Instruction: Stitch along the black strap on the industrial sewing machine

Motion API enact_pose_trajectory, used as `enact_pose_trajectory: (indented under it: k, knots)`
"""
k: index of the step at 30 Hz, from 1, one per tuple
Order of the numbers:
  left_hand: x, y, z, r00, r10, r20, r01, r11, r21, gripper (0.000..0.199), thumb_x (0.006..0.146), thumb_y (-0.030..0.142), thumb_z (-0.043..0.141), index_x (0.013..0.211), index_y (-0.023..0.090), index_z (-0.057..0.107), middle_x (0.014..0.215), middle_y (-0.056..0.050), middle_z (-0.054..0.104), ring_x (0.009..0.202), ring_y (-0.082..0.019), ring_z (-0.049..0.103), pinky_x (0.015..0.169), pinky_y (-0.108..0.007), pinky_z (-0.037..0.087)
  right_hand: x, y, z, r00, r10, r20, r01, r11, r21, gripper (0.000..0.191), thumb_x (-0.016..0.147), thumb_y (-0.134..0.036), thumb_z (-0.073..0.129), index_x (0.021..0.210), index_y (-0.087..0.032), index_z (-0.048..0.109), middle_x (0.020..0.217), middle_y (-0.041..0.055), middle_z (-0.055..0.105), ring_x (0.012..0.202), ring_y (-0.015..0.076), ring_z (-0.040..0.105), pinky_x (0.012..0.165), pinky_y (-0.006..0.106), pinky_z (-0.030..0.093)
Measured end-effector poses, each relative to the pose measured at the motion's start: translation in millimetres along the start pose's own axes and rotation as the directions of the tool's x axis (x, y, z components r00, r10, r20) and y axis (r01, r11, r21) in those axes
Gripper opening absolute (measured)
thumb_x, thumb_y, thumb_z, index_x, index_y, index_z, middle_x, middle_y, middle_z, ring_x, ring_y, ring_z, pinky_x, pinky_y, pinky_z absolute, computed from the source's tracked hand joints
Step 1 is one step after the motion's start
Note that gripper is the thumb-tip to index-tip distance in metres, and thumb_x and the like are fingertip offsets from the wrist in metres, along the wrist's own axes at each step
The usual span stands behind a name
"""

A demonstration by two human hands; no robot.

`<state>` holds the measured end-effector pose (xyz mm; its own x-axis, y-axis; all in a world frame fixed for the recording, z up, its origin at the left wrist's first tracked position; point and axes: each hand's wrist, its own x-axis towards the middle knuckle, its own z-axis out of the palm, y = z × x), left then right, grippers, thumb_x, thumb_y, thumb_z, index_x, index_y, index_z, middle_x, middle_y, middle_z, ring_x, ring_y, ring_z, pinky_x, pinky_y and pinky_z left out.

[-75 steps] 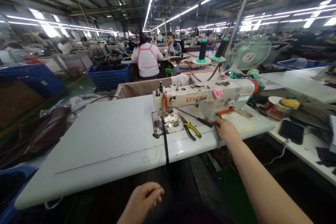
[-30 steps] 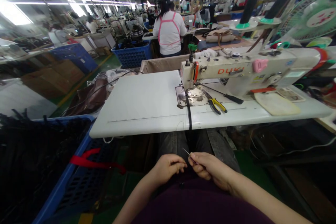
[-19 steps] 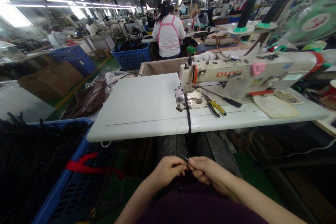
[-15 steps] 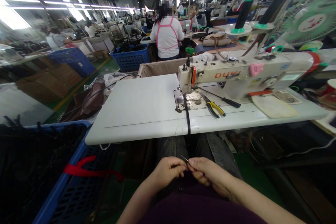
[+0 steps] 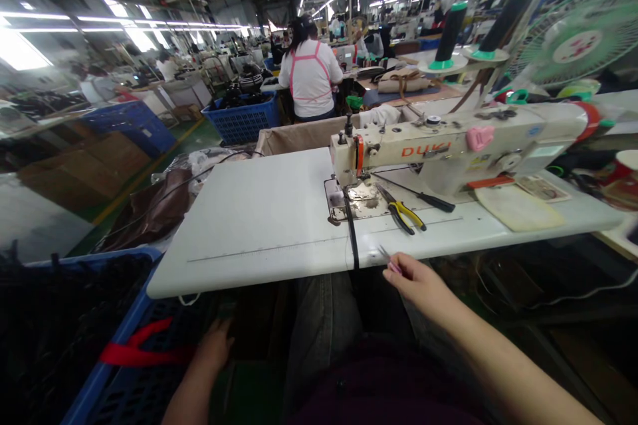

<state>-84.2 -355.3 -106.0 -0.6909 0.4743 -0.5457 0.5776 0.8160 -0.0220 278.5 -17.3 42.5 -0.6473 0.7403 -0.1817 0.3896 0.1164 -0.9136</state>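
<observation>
In my right hand (image 5: 411,275) are small thread snips (image 5: 393,267) with a pinkish handle, their pointed tips over the front edge of the sewing table. My left hand (image 5: 216,345) is low on the left, dim and partly blurred, its fingers loosely apart with nothing visible in them. Close to it is a red strap (image 5: 132,353) on the blue basket (image 5: 112,319). A black strap (image 5: 351,232) runs from under the presser foot of the sewing machine (image 5: 399,153) over the table edge. Pliers with yellow-black handles (image 5: 406,214) and a black-handled screwdriver (image 5: 433,201) lie beside the needle plate.
The white table (image 5: 259,212) spans the middle. Thread cones (image 5: 451,33) and a green fan (image 5: 581,46) stand at the right. A beige pad (image 5: 518,209) lies below the machine arm. A person in a pink-strapped apron (image 5: 313,76) sits ahead, beside another blue basket (image 5: 242,118).
My hands, together over my lap before, have parted. The right rose to the table edge with the snips; the left dropped toward the basket on the left. The view shifted slightly.
</observation>
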Motion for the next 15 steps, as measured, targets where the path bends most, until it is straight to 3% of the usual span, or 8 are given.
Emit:
enact_pose_trajectory:
  k: [2, 4, 5, 8, 10, 13, 15]
  knots:
    - [3, -6, 11.7, 0.998, -0.003, -0.065, 0.006, 0.999, 0.054, 0.056, 0.090, 0.008, 0.054, 0.146, 0.010, 0.061, 0.160, -0.021, 0.051, 0.141, -0.026, 0.060, 0.116, -0.033, 0.044, 19, 0, -27, 0.990, -0.046, -0.130, 0.030, 0.992, -0.120, 0.028, 0.085, -0.048, 0.067, 0.078, -0.025, 0.053, 0.072, -0.0018, 0.056, 0.072, 0.0193, 0.053, 0.069, 0.031, 0.043]
    - [7, -4, 18.2, 0.998, 0.033, -0.053, -0.028, 0.996, 0.088, 0.041, 0.095, 0.014, 0.053, 0.133, 0.011, 0.070, 0.151, -0.020, 0.059, 0.135, -0.027, 0.064, 0.113, -0.035, 0.046, 38, 3, -53, 0.942, -0.156, -0.298, -0.013, 0.869, -0.495, 0.019, 0.092, -0.043, 0.058, 0.089, -0.025, 0.062, 0.083, 0.0040, 0.068, 0.079, 0.0240, 0.064, 0.073, 0.034, 0.048]
    - [8, -1, 19.2, 0.998, 0.059, -0.028, -0.056, 0.994, 0.099, 0.033, 0.099, 0.019, 0.051, 0.122, 0.012, 0.074, 0.141, -0.019, 0.066, 0.131, -0.029, 0.066, 0.111, -0.037, 0.047, 48, 5, -65, 0.921, -0.172, -0.349, -0.054, 0.833, -0.551, 0.019, 0.093, -0.040, 0.057, 0.094, -0.023, 0.065, 0.090, 0.0089, 0.072, 0.084, 0.0279, 0.067, 0.075, 0.038, 0.048]
    - [9, 18, 15.9, 0.987, 0.155, 0.033, -0.157, 0.986, 0.058, 0.033, 0.104, 0.028, 0.046, 0.098, 0.014, 0.076, 0.117, -0.019, 0.074, 0.118, -0.032, 0.071, 0.104, -0.041, 0.050, 75, 13, -91, 0.878, -0.215, -0.426, -0.111, 0.777, -0.620, 0.026, 0.091, -0.030, 0.054, 0.105, -0.017, 0.071, 0.105, 0.0205, 0.074, 0.092, 0.0348, 0.068, 0.083, 0.046, 0.050]
    - [6, 34, 11.2, 0.964, 0.266, 0.002, -0.264, 0.960, -0.095, 0.026, 0.096, 0.012, 0.048, 0.101, 0.015, 0.074, 0.123, -0.016, 0.072, 0.121, -0.027, 0.069, 0.107, -0.035, 0.048, 89, 19, -100, 0.861, -0.248, -0.443, -0.111, 0.760, -0.640, 0.029, 0.088, -0.024, 0.054, 0.108, -0.014, 0.073, 0.105, 0.0218, 0.074, 0.093, 0.0356, 0.068, 0.087, 0.049, 0.052]
    - [-8, 61, -0.3, 0.909, 0.408, -0.091, -0.411, 0.837, -0.362, 0.048, 0.077, -0.003, 0.049, 0.111, 0.021, 0.073, 0.136, -0.007, 0.069, 0.131, -0.018, 0.063, 0.112, -0.028, 0.043, 97, 21, -101, 0.838, -0.312, -0.449, -0.068, 0.755, -0.652, 0.031, 0.085, -0.020, 0.055, 0.108, -0.013, 0.076, 0.102, 0.0213, 0.073, 0.097, 0.0371, 0.068, 0.094, 0.052, 0.052]
    - [-20, 80, -14.7, 0.862, 0.499, -0.088, -0.477, 0.742, -0.470, 0.030, 0.085, 0.007, 0.054, 0.101, 0.022, 0.074, 0.126, -0.006, 0.072, 0.124, -0.021, 0.065, 0.109, -0.029, 0.046, 96, 18, -93, 0.817, -0.361, -0.449, -0.018, 0.762, -0.647, 0.031, 0.088, -0.023, 0.056, 0.108, -0.013, 0.077, 0.106, 0.0224, 0.072, 0.105, 0.0388, 0.066, 0.101, 0.056, 0.048]
